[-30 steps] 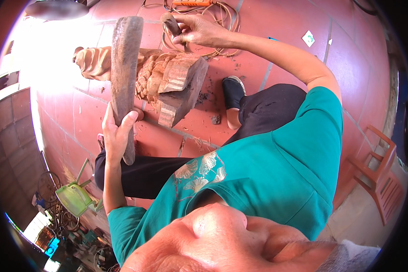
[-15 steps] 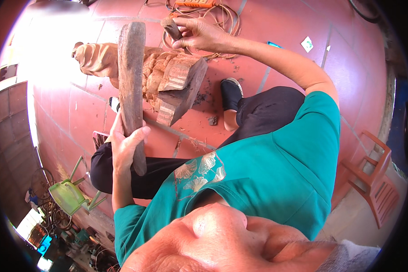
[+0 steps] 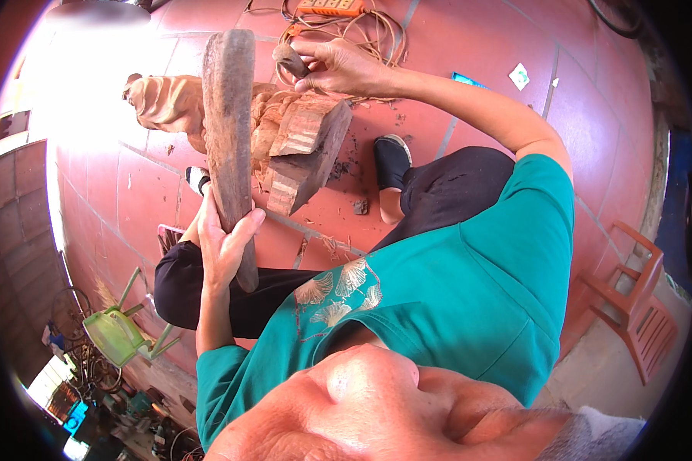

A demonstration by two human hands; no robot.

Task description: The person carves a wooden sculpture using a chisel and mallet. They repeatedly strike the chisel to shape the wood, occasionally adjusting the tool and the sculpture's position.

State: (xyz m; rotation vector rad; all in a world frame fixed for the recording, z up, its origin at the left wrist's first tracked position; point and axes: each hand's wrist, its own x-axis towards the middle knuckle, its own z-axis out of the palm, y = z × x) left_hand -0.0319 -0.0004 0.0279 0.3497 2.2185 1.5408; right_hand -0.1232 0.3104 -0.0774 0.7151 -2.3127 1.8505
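My left hand (image 3: pixel 224 244) is closed round the lower part of a long, flattened wooden club (image 3: pixel 231 115), which stands nearly upright in the picture. Behind the club a carved wooden statue (image 3: pixel 169 104) lies on its side on the floor, its folds and relief toward the left and its rough block base (image 3: pixel 311 142) toward me. The club hides the statue's middle. Above the base, my right hand (image 3: pixel 342 69) grips a short, round wooden handle (image 3: pixel 291 60) between thumb and fingers. Whatever lies below this handle cannot be made out.
Around the statue stretches a red tiled floor (image 3: pixel 150 184) with dark crumbs and shavings. An orange power strip (image 3: pixel 331 8) with coiled cables (image 3: pixel 384 38) lies beyond my right hand. A green chair (image 3: pixel 115 334) stands at left, a red-brown plastic chair (image 3: pixel 638 300) at right.
My left hand and the wooden club have shifted slightly to the right and up. The handle in my right hand has tilted a little, with that hand almost in place. The statue has stayed put.
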